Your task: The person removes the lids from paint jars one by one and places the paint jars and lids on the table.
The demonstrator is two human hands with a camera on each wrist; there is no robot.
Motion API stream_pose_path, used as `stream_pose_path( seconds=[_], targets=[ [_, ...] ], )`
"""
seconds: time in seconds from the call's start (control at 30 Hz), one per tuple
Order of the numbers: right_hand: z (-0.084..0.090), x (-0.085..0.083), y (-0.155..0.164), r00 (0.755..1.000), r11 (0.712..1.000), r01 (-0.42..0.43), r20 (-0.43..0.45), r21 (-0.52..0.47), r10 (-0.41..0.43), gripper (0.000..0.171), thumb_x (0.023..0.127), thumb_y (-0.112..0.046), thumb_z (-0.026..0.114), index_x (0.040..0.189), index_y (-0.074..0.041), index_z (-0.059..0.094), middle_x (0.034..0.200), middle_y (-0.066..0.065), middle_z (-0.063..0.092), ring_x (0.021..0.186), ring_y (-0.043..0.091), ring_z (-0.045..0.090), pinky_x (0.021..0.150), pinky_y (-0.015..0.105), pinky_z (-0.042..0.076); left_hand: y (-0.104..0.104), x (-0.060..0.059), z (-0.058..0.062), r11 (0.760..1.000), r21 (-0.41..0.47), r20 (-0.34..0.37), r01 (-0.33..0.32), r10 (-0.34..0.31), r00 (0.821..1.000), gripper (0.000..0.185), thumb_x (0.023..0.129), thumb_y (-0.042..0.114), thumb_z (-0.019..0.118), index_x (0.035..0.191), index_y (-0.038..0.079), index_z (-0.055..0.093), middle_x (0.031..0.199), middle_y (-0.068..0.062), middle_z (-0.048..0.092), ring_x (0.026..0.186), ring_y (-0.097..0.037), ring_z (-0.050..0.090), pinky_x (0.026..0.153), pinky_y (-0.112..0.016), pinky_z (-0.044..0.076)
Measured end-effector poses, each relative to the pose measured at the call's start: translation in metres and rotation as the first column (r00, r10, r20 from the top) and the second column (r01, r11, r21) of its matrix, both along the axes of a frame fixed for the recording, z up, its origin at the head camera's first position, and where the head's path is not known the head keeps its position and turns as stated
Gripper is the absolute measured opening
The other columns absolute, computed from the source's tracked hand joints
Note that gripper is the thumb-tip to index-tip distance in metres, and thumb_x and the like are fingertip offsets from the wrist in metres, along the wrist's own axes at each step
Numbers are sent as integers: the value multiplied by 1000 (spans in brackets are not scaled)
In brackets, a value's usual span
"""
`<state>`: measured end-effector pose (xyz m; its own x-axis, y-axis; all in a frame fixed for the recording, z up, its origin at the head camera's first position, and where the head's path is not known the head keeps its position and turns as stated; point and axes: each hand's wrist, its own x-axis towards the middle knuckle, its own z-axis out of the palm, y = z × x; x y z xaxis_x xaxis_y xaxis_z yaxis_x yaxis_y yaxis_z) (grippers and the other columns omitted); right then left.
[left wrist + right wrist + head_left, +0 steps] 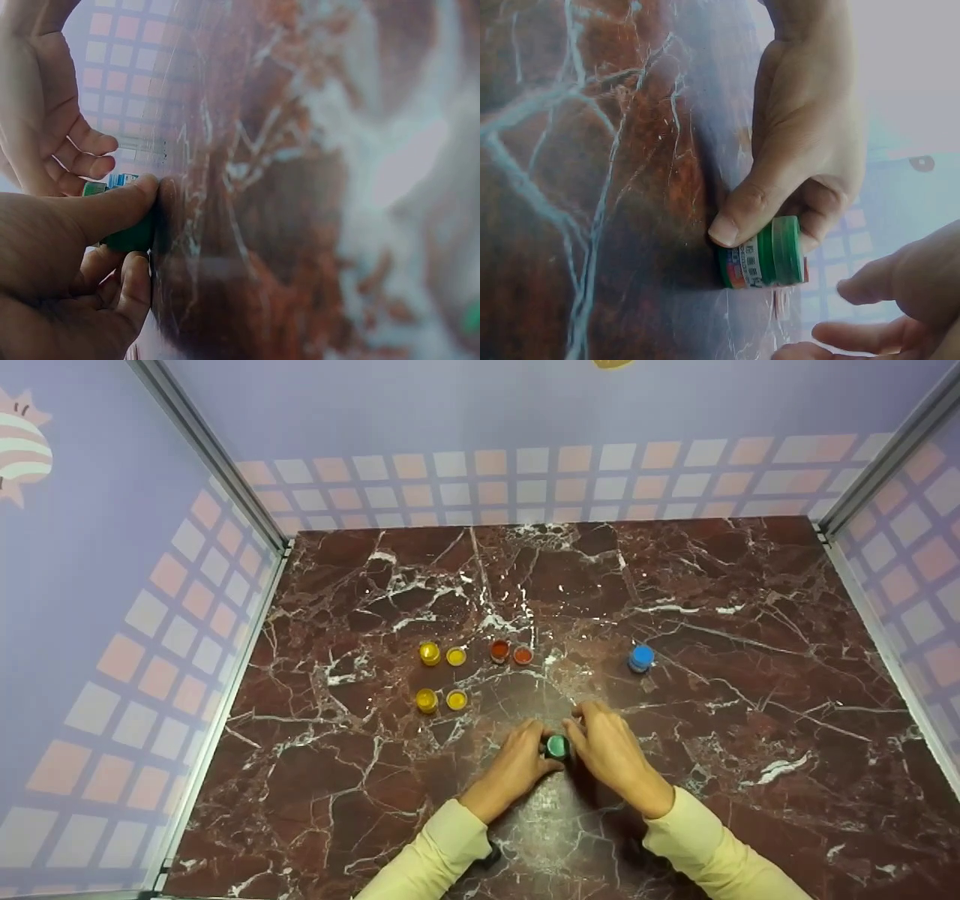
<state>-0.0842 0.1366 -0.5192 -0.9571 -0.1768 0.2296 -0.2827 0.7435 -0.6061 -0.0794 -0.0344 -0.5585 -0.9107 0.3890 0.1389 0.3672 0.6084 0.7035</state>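
On the marble tabletop point(750, 607), near its front edge, the green-capped jar point(556, 747) stands upright between my two hands. My left hand point(516, 769) pinches it: thumb pressed along the side by the base, the other fingers curled in behind, as the wrist views show. My right hand point(615, 754) sits just beside the jar on the other side, fingers bent and arched over toward the cap; whether they touch the cap I cannot tell. From its own wrist camera those fingers look loosely curled and apart from the jar. Both forearms come in from the front edge and angle toward each other, in pale yellow sleeves point(442, 855).

Beyond the jar, to its left: two yellow jars point(428, 653), each with its yellow lid point(456, 656) lying just beside it. Straight beyond the jar: a red jar point(499, 649) with its red lid point(523, 655) touching. Beyond the jar, to its right, well apart: a blue-capped jar point(640, 658), closed.
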Motion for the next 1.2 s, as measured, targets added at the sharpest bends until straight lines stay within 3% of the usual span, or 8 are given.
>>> stream_pose_path(
  seconds=[0.27,0.5,0.77,0.93,1.2],
  targets=[
    [1,12,-16,998,992,-58,18,112,56,24,86,-9,79,95,2,59,86,14,57,66,35,63,56,45,54,1,1,-1,1000,-21,-78,-5,4,997,31,78,7,86,100,2,65,90,-8,63,81,-22,62,75,-34,53],
    [-5,19,-23,993,971,-76,-70,227,94,33,85,-14,84,91,-1,54,84,14,54,65,40,63,52,49,52,1,1,-2,999,-39,-92,-10,7,996,26,76,0,79,97,0,64,88,-7,62,80,-23,62,76,-37,53],
    [-4,16,-18,979,969,-190,-38,160,199,24,85,-5,81,92,-1,59,87,11,53,71,35,63,59,48,54,1,-1,-1,998,-55,-58,-36,33,998,27,74,4,81,89,5,59,82,-3,55,75,-21,55,71,-37,49],
    [-5,10,-7,938,935,-330,-66,126,340,23,82,0,82,97,-2,66,92,8,57,77,27,64,68,42,57,1,-1,-2,998,-52,-84,-20,15,996,30,73,2,83,89,4,58,80,-4,53,73,-20,54,67,-34,48],
    [-5,0,5,844,850,-518,-103,95,526,27,77,5,82,102,-3,74,101,8,64,92,24,63,83,42,55,-1,0,-2,999,-41,-77,6,-9,997,34,82,21,87,97,4,61,90,-7,61,84,-24,61,77,-38,52]
  ],
)
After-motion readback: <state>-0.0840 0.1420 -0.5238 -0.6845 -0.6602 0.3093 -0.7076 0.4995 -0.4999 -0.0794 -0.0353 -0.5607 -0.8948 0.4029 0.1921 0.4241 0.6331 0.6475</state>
